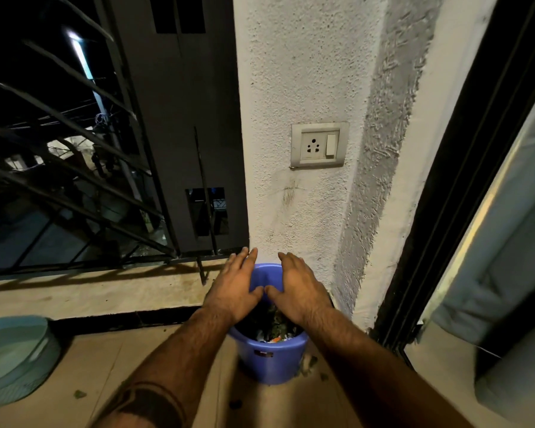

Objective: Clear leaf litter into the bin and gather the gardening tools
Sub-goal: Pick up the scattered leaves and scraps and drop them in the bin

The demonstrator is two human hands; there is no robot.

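Blue bin (271, 359) stands on the floor (130, 359) at the wall corner, part-filled with leaf litter (275, 330). Left hand (235, 291) and right hand (297, 290) hover spread above it, holding nothing. Judged light, thin plastic (grip at rim).

The left hand (233, 285) and right hand (300, 288) cover the middle of the blue bin (271, 356), so only a sliver of leaf litter (275, 330) shows near its front rim; the palms face down, unseen. The small label (263, 354) on the bin's wall is too small to read. The teal tub (13, 356) is cut by the left edge. Dark specks (235, 404) on the floor are too blurred to identify.
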